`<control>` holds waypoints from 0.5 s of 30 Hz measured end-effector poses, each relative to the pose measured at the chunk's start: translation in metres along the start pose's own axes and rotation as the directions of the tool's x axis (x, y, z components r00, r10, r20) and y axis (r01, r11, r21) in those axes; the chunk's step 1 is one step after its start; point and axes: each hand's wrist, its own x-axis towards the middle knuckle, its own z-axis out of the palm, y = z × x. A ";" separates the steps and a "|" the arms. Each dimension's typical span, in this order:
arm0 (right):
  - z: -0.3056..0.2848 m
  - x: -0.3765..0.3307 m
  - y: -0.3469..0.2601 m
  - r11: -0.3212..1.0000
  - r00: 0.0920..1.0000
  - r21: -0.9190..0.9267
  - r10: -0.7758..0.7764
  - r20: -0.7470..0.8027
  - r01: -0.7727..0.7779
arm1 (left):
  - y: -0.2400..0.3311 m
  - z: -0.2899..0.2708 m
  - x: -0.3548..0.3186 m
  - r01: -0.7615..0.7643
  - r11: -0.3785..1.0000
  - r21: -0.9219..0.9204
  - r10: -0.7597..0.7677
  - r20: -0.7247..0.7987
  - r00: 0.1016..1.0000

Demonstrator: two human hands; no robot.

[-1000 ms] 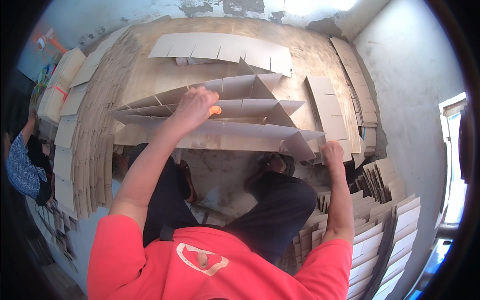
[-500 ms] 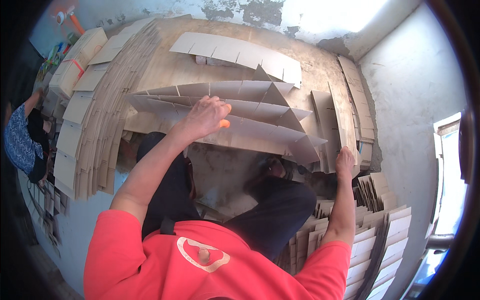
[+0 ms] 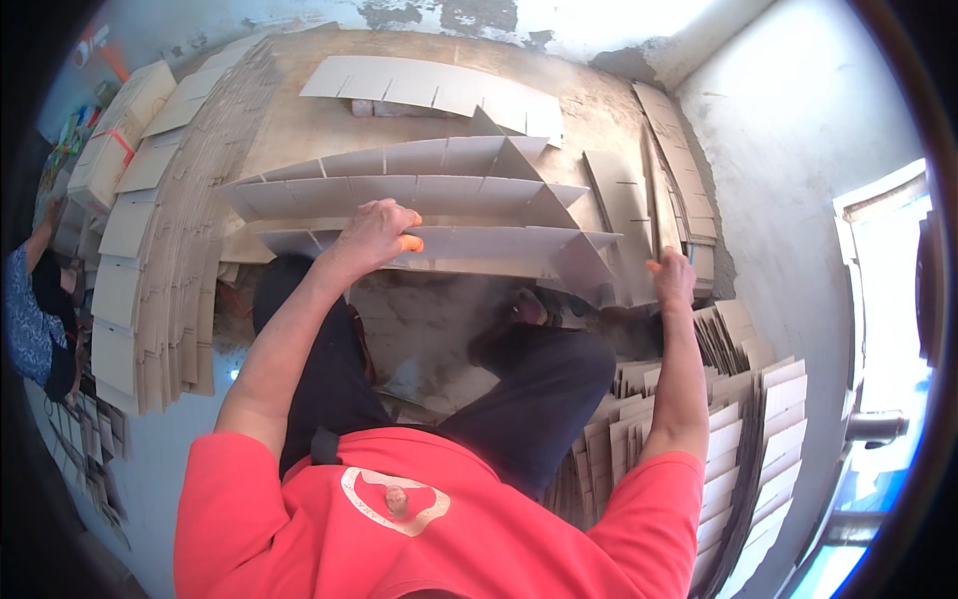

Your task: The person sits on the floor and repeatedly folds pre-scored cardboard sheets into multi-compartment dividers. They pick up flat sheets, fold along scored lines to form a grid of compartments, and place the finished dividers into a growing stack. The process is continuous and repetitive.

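Long slotted cardboard strips stand on edge on the wooden board in front of me. A cross strip (image 3: pixel 539 187) is slotted through their right ends. My left hand (image 3: pixel 369 238), with orange covers on two fingertips, pinches the top edge of the nearest long strip (image 3: pixel 489 246). Behind it stands the middle long strip (image 3: pixel 329 197). At the right, my right hand (image 3: pixel 675 278) is closed on the near end of a narrow cardboard strip (image 3: pixel 657 195), seen almost edge-on. Beside that strip lies a flat slotted cardboard piece (image 3: pixel 617 190).
Another slotted strip (image 3: pixel 429 84) lies at the back of the wooden board (image 3: pixel 284 95). Cardboard stacks stand at the left (image 3: pixel 195 190), along the right wall (image 3: pixel 689 170) and at lower right (image 3: pixel 778 429). At the far left edge is another person (image 3: pixel 38 309).
The nearest long strip has come apart from the middle one, toward me, with my left hand on it. The strip in my right hand has turned more edge-on. The view has shifted slightly.
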 end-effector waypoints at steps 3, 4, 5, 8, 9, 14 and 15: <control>0.003 -0.004 -0.003 0.988 0.986 0.143 0.029 0.162 -0.052 | 0.004 0.005 0.001 0.013 1.000 -0.019 -0.014 -0.026 1.000; -0.006 -0.003 -0.011 0.963 0.952 0.201 0.121 0.281 -0.182 | 0.004 0.004 0.000 0.039 0.999 -0.019 -0.039 -0.027 0.999; 0.001 0.000 -0.004 0.964 0.971 0.194 0.147 0.189 -0.183 | 0.004 0.003 0.000 0.029 0.999 -0.022 -0.029 -0.034 0.999; 0.011 -0.010 0.024 0.993 0.965 0.069 0.107 -0.241 -0.093 | 0.011 0.002 0.004 -0.021 0.999 -0.044 0.019 -0.052 0.998; 0.000 -0.006 0.017 0.986 0.963 0.022 0.164 -0.214 -0.163 | 0.008 0.002 0.000 -0.030 0.999 -0.044 0.026 -0.068 0.997; -0.093 0.014 -0.033 0.863 0.810 0.387 -0.043 -0.584 0.325 | 0.004 0.009 -0.001 -0.081 0.996 -0.047 0.074 -0.130 0.989; -0.117 0.010 -0.052 0.763 0.906 0.589 0.010 -0.423 0.267 | 0.003 0.012 -0.001 -0.077 0.996 -0.048 0.070 -0.133 0.989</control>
